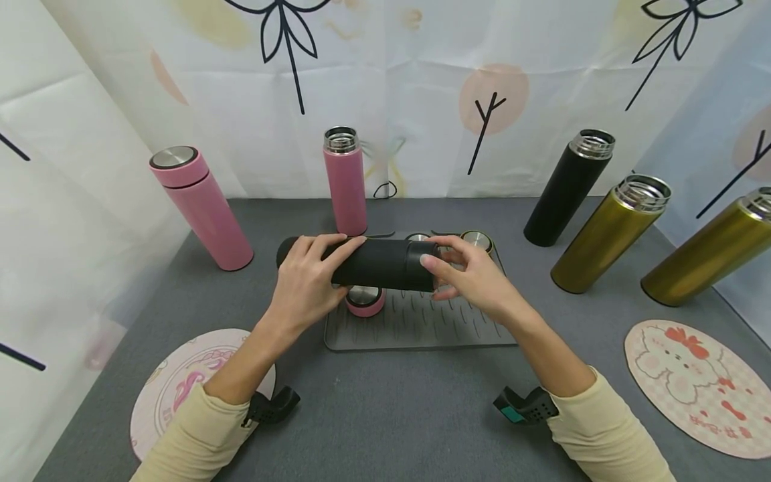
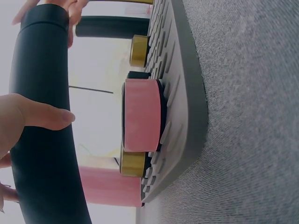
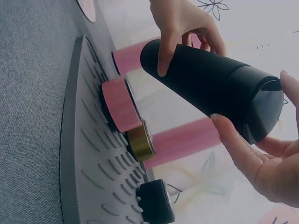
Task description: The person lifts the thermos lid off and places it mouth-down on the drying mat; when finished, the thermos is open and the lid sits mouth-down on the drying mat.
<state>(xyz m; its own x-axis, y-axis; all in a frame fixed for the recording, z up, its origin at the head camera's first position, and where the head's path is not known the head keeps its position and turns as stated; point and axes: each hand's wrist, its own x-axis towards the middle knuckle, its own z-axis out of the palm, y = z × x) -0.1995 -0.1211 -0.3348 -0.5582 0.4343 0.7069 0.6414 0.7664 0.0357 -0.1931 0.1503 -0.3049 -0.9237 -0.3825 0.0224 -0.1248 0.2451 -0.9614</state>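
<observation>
A black thermos bottle is held on its side above the gray ridged mat, its lid end to the right. My left hand grips the body, with the thumb across it in the left wrist view. At the other end my right hand holds the black lid between thumb and fingers. The lid sits on the bottle, a thin seam showing between them. Below, on the mat, stand a pink lid, gold lids and a black lid.
A capped pink bottle stands at the left, and an uncapped pink one behind the mat. To the right are an uncapped black bottle and two uncapped gold bottles. Round placemats lie at left and right.
</observation>
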